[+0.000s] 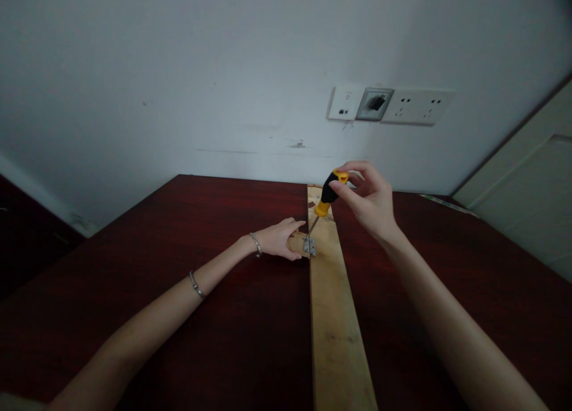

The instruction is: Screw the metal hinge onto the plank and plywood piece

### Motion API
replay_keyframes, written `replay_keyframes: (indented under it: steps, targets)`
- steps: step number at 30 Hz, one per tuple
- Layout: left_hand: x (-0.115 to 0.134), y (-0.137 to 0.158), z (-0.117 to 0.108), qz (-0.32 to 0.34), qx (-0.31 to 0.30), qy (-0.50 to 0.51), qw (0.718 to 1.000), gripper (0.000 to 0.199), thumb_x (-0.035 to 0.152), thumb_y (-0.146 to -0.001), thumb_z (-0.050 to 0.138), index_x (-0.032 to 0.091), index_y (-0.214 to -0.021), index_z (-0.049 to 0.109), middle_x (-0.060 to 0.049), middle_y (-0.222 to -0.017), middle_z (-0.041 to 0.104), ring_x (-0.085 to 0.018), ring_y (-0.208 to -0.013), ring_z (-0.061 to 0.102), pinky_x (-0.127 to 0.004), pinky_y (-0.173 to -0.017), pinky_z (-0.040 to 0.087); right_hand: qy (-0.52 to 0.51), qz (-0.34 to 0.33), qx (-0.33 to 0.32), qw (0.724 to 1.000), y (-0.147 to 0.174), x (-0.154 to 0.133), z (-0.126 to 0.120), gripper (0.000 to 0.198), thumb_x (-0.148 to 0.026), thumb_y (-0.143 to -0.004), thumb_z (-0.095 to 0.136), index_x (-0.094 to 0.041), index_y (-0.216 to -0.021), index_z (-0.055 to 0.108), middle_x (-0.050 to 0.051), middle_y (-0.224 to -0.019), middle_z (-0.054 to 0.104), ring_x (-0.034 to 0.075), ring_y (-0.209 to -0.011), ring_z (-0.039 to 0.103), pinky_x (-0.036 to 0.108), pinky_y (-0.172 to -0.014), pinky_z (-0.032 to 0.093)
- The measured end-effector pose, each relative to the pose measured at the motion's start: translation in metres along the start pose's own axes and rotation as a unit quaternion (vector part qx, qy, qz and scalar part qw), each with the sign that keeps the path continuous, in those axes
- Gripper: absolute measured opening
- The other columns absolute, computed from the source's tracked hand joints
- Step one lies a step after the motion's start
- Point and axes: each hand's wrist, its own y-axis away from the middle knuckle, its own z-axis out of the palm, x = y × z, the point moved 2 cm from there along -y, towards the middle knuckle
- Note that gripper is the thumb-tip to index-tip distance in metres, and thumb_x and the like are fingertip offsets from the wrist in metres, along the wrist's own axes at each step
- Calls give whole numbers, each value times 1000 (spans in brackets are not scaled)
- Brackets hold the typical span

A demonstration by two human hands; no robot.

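Note:
My right hand [369, 199] grips the yellow and black handle of a screwdriver [329, 192] near its top end. The shaft slants down to the left, and its tip meets a small metal hinge [309, 246]. This hinge spans the seam between a long pale wooden board [333, 315] and a short wooden block [295, 242]. Around the block, thumb and fingers of my left hand [279, 239] are closed, holding it against the board's left edge. Any screw under the tip is too small to make out.
The board lies lengthwise on a dark red table [214, 339], reaching toward the wall [179, 89]. A row of wall sockets [417, 106] sits above the table's back edge, with a black plug [376, 103] in it. A pale panelled door [531, 178] stands at the right.

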Motion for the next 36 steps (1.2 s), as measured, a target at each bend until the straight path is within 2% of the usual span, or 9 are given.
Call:
replay_keyframes:
  steps: [3,6,11,16,21,26,31,36]
  targets:
    - [1,0,-1,0,0,-1,1000,93,42,-63,75,14,-140,30,-10,-111,46,-24,-103,51,-38,-96,42,-32,18,-48,998,1,-5,-3,19,-26,-83,59,-28,-101,64,3,-120,60,21,-109,59,44,-96,49]
    - [2,0,-1,-2,-3,-1,1000,93,42,-63,75,14,-139,30,-10,-111,46,-24,-103,51,-38,-95,42,-70,51,-93,992,1,-8,-3,29,-23,-83,57,-28,-111,61,4,-126,59,22,-107,62,47,-98,47]
    - [4,0,-2,2,-1,2,1000,83,40,-63,76,13,-132,38,-10,-111,46,-24,-103,51,-38,-93,43,-80,47,-73,993,0,-8,3,41,-24,-76,67,-27,-115,54,5,-121,60,23,-119,54,46,-99,47]
    - [7,1,-5,29,16,14,999,55,36,-63,76,17,-107,49,-6,-102,50,-21,-96,51,-35,-89,43,-31,55,-90,994,3,-6,5,42,-28,-75,69,-26,-114,52,4,-107,63,20,-103,62,39,-85,55]
    - [7,1,-5,33,19,15,999,51,37,-63,77,18,-101,49,-5,-100,49,-19,-93,51,-33,-86,44,19,42,-140,989,7,-13,0,48,-22,-79,61,-29,-126,49,5,-119,59,20,-102,61,35,-77,57]
    - [3,1,-3,29,13,16,999,52,38,-64,77,19,-104,52,-4,-102,47,-19,-95,51,-33,-88,44,21,39,-112,993,6,-10,2,53,-26,-76,67,-29,-126,49,4,-111,62,18,-93,63,31,-68,58]
    - [3,1,-3,38,5,16,999,54,38,-65,77,19,-110,53,-4,-104,46,-19,-98,50,-34,-92,42,13,42,-79,996,3,-7,5,49,-31,-68,76,-27,-111,52,2,-107,60,17,-87,61,25,-56,55]
    - [6,2,-4,44,0,15,999,53,37,-66,77,19,-111,55,-5,-104,46,-20,-100,50,-34,-94,42,22,38,-61,997,3,-7,6,51,-34,-64,78,-27,-106,51,2,-100,56,17,-87,58,23,-53,54]
